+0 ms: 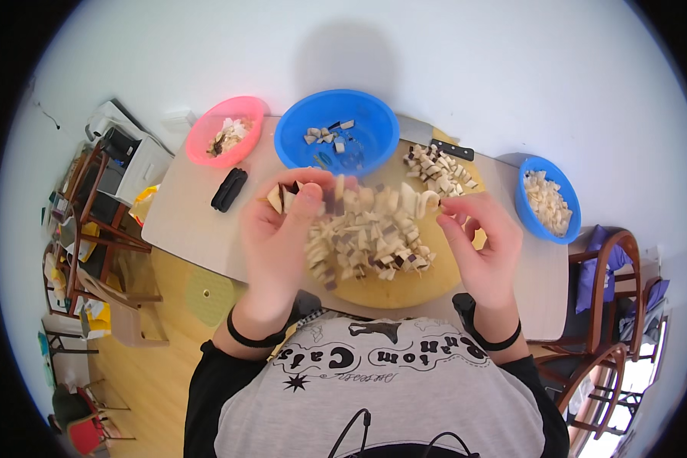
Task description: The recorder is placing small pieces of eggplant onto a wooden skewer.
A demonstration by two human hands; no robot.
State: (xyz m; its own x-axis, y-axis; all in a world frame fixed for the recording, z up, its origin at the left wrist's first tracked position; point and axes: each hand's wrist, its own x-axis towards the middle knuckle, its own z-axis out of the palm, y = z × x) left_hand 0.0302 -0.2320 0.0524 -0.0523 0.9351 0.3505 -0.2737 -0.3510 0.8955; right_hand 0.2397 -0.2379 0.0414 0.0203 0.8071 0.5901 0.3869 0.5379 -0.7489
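My left hand (277, 229) is closed around the left part of a skewer threaded with cut eggplant chunks (355, 197), some with dark purple skin. It is held level above a round yellow cutting board (395, 295), and its middle is blurred. Thumb and fingers of my right hand (484, 229) meet at the skewer's right end, by a pale rounded piece (429, 201). Below the hands, a pile of filled eggplant skewers (378, 246) covers much of the board. Another heap of eggplant pieces (438, 170) lies at the board's far right.
A large blue basin (289, 117) with a few chunks stands behind the board. Beside it are a pink bowl (197, 134) of scraps, a black object (229, 190) and a knife (452, 149). A smaller blue bowl (573, 209) holds pale cut pieces. Wooden chairs (598, 286) stand right.
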